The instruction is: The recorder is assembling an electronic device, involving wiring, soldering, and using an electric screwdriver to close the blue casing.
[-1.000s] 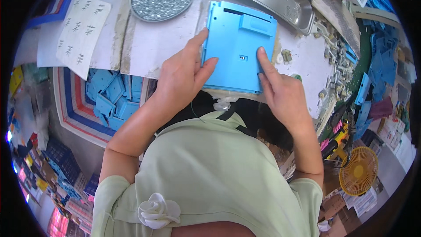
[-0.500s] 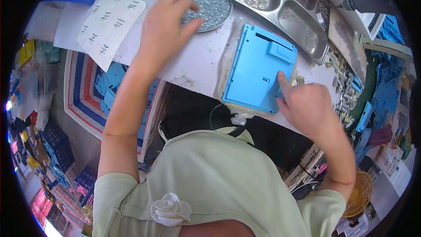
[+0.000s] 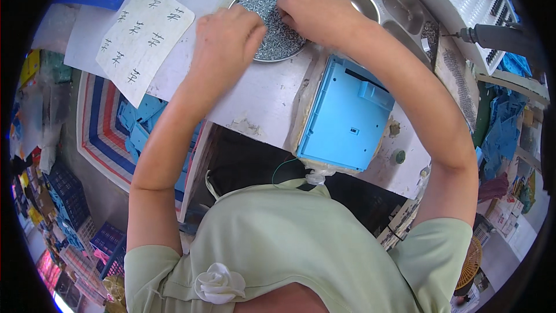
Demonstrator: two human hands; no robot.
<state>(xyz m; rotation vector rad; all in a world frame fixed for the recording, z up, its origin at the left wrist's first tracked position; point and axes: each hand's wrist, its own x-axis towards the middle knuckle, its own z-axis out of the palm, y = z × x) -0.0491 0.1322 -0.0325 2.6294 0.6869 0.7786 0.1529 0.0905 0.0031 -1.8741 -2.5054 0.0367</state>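
A round metal tin [image 3: 277,59] full of small silver screw-like pieces [image 3: 271,23] stands on the white worktable [image 3: 249,98]. At its left rim is my left hand [image 3: 229,37], fingers curled together; whatever they hold is hidden. My right hand [image 3: 318,8] reaches over to the tin's right side, its fingertips bent down among the silver pieces and pressed together. I cannot see what is between them. Nearer to me lies a flat blue plastic panel [image 3: 347,116] with a raised block and a small slot, resting on a plastic-wrapped pad; neither hand touches it.
Beyond my right forearm is a metal compartment tray [image 3: 403,8] with small parts. A grey power screwdriver [image 3: 492,36] hangs at the right, beside a white rack [image 3: 457,0]. A handwritten sheet [image 3: 145,40] lies left, above a striped bag [image 3: 104,127] of blue parts.
My right hand has left the blue panel and moved up and left to the tin. My left hand has shifted slightly down at the rim, and its fingers have curled closed.
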